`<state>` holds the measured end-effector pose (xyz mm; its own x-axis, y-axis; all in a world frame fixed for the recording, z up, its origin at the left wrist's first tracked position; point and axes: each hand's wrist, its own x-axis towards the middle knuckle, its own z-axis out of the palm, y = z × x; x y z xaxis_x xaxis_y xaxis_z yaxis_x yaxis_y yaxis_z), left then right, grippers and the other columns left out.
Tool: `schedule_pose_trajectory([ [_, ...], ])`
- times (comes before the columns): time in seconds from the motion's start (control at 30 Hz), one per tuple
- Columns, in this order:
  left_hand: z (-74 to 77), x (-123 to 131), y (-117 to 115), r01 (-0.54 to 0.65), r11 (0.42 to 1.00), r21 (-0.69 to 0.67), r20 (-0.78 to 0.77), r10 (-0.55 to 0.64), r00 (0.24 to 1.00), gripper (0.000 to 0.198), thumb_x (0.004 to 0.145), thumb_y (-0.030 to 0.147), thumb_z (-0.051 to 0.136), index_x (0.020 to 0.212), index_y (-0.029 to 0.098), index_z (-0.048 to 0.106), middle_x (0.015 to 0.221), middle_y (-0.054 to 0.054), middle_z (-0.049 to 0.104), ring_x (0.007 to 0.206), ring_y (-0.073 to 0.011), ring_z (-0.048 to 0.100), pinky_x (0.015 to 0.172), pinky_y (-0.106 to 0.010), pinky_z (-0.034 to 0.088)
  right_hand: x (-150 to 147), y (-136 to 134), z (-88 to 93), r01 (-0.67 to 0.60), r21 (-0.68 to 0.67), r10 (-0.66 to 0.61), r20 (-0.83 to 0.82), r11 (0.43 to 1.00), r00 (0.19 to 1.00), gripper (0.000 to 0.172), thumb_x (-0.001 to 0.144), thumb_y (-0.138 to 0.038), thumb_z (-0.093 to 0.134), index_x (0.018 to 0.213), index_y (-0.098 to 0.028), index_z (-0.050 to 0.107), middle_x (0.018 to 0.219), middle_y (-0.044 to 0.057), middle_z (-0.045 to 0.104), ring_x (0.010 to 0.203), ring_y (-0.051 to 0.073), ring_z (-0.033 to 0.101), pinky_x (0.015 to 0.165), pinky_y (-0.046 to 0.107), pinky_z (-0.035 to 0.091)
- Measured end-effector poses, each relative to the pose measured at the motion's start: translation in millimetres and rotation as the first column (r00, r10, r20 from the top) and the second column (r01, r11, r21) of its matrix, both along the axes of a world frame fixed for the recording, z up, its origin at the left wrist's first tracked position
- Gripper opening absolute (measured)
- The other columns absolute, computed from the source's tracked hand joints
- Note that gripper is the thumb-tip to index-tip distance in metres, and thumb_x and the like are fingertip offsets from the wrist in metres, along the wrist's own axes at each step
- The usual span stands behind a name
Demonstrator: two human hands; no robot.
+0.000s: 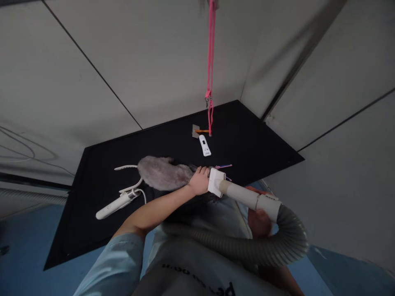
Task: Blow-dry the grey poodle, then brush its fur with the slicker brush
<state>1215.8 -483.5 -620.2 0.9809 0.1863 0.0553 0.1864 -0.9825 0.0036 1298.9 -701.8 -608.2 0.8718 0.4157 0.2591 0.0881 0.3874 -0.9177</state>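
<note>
On the black table lies a pet with short grey fur [165, 172]; its head end is mostly hidden by my arm and hand, so its kind is unclear. My left hand [200, 181] curls over it there, holding it. Close to those fingers is the wide white nozzle [217, 182] of a pet dryer hose [243, 196]. My right hand [261, 222] grips the white tube behind that nozzle, its fingers partly hidden. Just past my left hand, a slim pink and blue tool [224, 166] shows in part.
White clippers [204, 146] lie beside a slicker brush [196, 131] with an orange handle. A pink leash [211, 53] hangs over the black table [247, 135]. At left sits a white handheld device [117, 204] with bands. The grey flexible hose [290, 242] loops across my apron.
</note>
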Motion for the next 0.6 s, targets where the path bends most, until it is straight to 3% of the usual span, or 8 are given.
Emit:
schedule_pose_trajectory([
  [0.13, -1.5, 5.7, -4.4, -0.032, 0.998, -0.046, 0.060, 0.035, 0.998, 0.049, 0.087, 0.036, 0.049, 0.131, 0.016, 0.057, 0.134, -0.017, 0.049, 0.120, -0.0320, 0.046, 0.103, -0.044, 0.034, 1.1, -4.6, 1.0, 0.076, 0.138, -0.059, -0.125, 0.987, 0.990, 0.042, 0.060, -0.034, 0.058, 0.101, -0.040, 0.057, 0.102, 0.001, 0.067, 0.101, 0.031, 0.062, 0.090, 0.057, 0.043],
  [0.23, -1.7, 8.3, 3.1, -0.076, 0.994, -0.084, 0.054, 0.081, 0.995, 0.043, 0.086, 0.033, 0.052, 0.126, 0.020, 0.062, 0.136, -0.015, 0.048, 0.120, -0.0322, 0.046, 0.100, -0.044, 0.038, -0.4, -5.5, 2.0, 0.092, 0.177, -0.061, -0.173, 0.980, 0.983, 0.041, 0.060, -0.033, 0.060, 0.101, -0.039, 0.059, 0.102, 0.001, 0.068, 0.100, 0.030, 0.062, 0.089, 0.056, 0.044],
  [0.37, 3.8, 10.9, 17.8, -0.155, 0.972, -0.175, 0.064, 0.168, 0.984, 0.041, 0.084, 0.025, 0.053, 0.124, 0.026, 0.063, 0.133, -0.009, 0.052, 0.115, -0.0265, 0.052, 0.098, -0.038, 0.043, 1.9, -2.1, -0.6, 0.092, 0.243, -0.044, -0.196, 0.966, 0.980, 0.043, 0.057, -0.033, 0.068, 0.099, -0.033, 0.060, 0.100, 0.002, 0.070, 0.098, 0.028, 0.063, 0.085, 0.050, 0.047],
  [0.53, 17.9, 9.5, 23.7, -0.185, 0.955, -0.231, -0.041, 0.181, 0.983, 0.034, 0.092, 0.034, 0.042, 0.099, 0.017, 0.071, 0.106, -0.011, 0.067, 0.101, -0.0239, 0.062, 0.090, -0.034, 0.048, -1.6, 8.3, 1.8, 0.083, 0.235, -0.054, -0.131, 0.968, 0.990, 0.049, 0.060, -0.048, 0.074, 0.104, -0.034, 0.058, 0.105, 0.003, 0.066, 0.107, 0.029, 0.060, 0.090, 0.054, 0.048],
  [0.6, 22.4, 10.0, 25.0, -0.149, 0.957, -0.250, -0.090, 0.130, 0.987, 0.031, 0.091, 0.034, 0.046, 0.095, 0.018, 0.072, 0.101, -0.010, 0.069, 0.100, -0.0236, 0.063, 0.087, -0.032, 0.048, -8.7, 12.0, 8.8, 0.052, 0.171, -0.036, -0.095, 0.984, 0.995, 0.048, 0.070, -0.056, 0.069, 0.109, -0.032, 0.057, 0.111, 0.005, 0.062, 0.111, 0.029, 0.058, 0.090, 0.054, 0.050],
])
